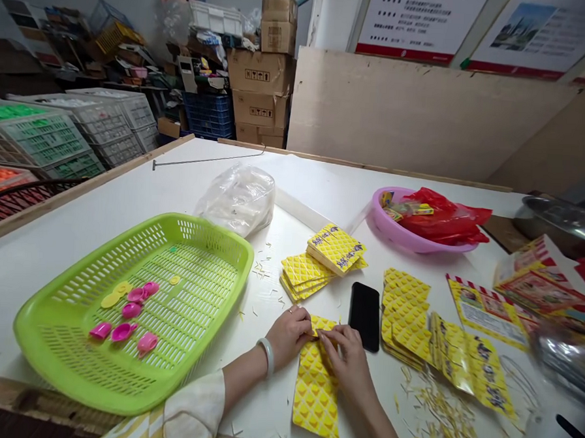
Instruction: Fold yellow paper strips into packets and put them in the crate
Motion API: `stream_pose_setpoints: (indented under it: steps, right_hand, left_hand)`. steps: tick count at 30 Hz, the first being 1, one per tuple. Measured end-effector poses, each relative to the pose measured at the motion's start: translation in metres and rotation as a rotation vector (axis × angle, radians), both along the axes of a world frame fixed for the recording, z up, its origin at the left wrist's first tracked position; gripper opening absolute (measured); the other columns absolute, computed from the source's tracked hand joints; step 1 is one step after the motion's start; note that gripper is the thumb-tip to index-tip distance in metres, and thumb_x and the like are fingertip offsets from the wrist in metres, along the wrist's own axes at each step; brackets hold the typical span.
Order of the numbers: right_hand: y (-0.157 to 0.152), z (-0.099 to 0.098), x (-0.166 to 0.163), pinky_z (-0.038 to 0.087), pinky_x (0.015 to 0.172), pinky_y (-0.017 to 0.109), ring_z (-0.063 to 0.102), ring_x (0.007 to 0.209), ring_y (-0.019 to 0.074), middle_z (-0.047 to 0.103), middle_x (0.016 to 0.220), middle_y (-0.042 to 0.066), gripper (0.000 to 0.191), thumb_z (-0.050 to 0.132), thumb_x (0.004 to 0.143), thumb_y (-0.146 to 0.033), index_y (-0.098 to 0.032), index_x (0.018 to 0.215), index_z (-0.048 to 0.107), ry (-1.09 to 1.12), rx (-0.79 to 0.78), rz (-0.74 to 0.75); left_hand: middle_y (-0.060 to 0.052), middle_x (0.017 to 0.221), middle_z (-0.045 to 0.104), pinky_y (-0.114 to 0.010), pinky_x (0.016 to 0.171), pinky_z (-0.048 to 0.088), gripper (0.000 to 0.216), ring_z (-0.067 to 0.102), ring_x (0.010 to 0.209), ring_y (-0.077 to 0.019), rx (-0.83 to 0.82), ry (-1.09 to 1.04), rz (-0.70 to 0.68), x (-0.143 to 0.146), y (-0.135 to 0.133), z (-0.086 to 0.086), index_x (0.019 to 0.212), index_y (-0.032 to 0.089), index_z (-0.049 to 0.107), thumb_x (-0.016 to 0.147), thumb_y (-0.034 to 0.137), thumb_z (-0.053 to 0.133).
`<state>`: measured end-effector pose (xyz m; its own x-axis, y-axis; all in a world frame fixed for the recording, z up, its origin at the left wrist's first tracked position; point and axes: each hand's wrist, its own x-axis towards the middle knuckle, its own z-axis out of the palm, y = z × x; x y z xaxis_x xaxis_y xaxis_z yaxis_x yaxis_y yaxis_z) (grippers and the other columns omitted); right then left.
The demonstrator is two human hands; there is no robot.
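Both my hands press on the top end of a yellow patterned packet (pixel 315 390) lying flat on the white table (pixel 76 227). My left hand (pixel 289 333), with a pale bangle on the wrist, has curled fingers on the packet's upper left corner. My right hand (pixel 347 356) pinches the packet's top edge. A black phone (pixel 364 314) lies just beyond my right hand. Two stacks of yellow packets (pixel 322 260) sit farther back, and a spread of more yellow packets (pixel 409 320) lies to the right.
A green slotted basket (pixel 93 372) at left holds several pink and yellow plastic pieces (pixel 125 315). A clear plastic bag (pixel 238 198) lies behind it. A pink bowl (pixel 394 232) holds a red bag. Printed cards (pixel 488 311) and paper scraps (pixel 439 416) lie at right.
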<state>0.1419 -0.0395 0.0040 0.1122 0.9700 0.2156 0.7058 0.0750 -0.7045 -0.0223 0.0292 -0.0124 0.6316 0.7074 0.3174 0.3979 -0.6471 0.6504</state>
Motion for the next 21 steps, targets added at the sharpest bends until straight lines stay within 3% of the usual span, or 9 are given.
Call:
stream_pose_setpoints:
  steps: [5, 13, 16, 18, 21]
  right_hand:
    - [0.011, 0.009, 0.000, 0.045, 0.070, 0.033, 0.056, 0.075, 0.0217, 0.065, 0.074, 0.008, 0.049, 0.043, 0.087, -0.056, -0.020, 0.063, 0.068, -0.108, -0.150, -0.073]
    - [0.026, 0.019, -0.016, 0.038, 0.067, 0.032, 0.053, 0.073, 0.0216, 0.063, 0.071, 0.007, 0.031, 0.044, 0.085, -0.032, -0.020, 0.061, 0.058, -0.291, -0.194, -0.156]
    - [0.013, 0.034, 0.010, 0.038, 0.068, 0.035, 0.052, 0.074, 0.0238, 0.060, 0.072, 0.010, 0.029, 0.038, 0.087, -0.031, -0.020, 0.066, 0.055, -0.387, -0.128, -0.265]
    - [-0.008, 0.044, 0.039, 0.039, 0.064, 0.036, 0.050, 0.070, 0.0243, 0.056, 0.067, 0.008, 0.029, 0.038, 0.088, -0.037, -0.022, 0.067, 0.052, -0.507, -0.028, -0.427]
    - [-0.047, 0.047, 0.071, 0.044, 0.072, 0.042, 0.053, 0.080, 0.0284, 0.059, 0.076, 0.011, 0.030, 0.038, 0.088, -0.043, -0.020, 0.078, 0.055, -0.616, 0.108, -0.381]
  left_hand:
    - [-0.004, 0.083, 0.058, -0.030, 0.077, 0.044, 0.017, 0.051, 0.082, -0.0166, -0.010, 0.010, -0.006, -0.001, 0.001, 0.000, 0.069, 0.017, 0.061, 0.086, 0.019, 0.059]
    - [-0.004, 0.086, 0.059, -0.032, 0.079, 0.046, 0.016, 0.053, 0.083, -0.0165, -0.026, -0.013, -0.022, 0.000, 0.002, 0.002, 0.071, 0.017, 0.063, 0.085, 0.024, 0.061]
    - [-0.007, 0.094, 0.060, -0.033, 0.084, 0.046, 0.014, 0.053, 0.091, -0.0182, -0.026, -0.033, -0.009, -0.009, -0.001, 0.012, 0.087, 0.017, 0.065, 0.087, 0.030, 0.059]
    - [-0.009, 0.103, 0.059, -0.036, 0.089, 0.045, 0.024, 0.052, 0.099, -0.0199, -0.002, -0.059, 0.003, -0.017, -0.007, 0.022, 0.103, 0.018, 0.062, 0.088, 0.036, 0.056]
    - [-0.010, 0.107, 0.058, -0.038, 0.091, 0.043, 0.043, 0.051, 0.101, -0.0220, 0.048, -0.029, -0.076, -0.024, -0.023, 0.033, 0.111, 0.017, 0.058, 0.084, 0.050, 0.057]
